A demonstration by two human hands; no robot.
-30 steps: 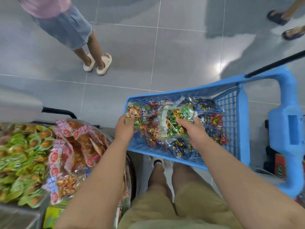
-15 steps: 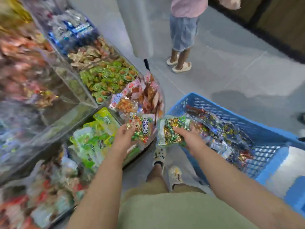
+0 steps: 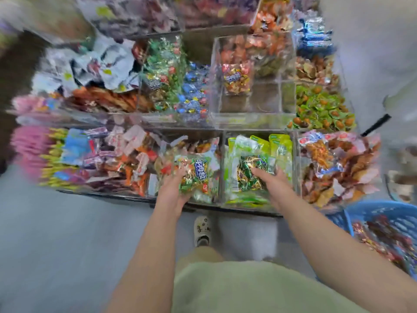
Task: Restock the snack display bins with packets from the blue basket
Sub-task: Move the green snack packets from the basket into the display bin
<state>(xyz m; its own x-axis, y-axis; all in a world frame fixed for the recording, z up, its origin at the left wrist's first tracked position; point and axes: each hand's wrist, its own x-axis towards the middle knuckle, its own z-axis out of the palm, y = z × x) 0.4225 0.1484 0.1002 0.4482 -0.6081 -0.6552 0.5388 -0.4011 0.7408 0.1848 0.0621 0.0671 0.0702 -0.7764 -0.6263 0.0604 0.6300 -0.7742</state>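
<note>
L hand (image 3: 173,192) grips blue-label pkt (image 3: 198,175), R hand (image 3: 272,180) grips green-gold pkt (image 3: 249,175), both over front bins (image 3: 222,143), prob for dropping in.

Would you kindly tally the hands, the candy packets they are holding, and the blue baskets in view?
Hands: 2 (left hand, right hand)
Held packets: 2 (blue-lettered packet, green-gold packet)
Blue basket: 1
Total: 5
</note>
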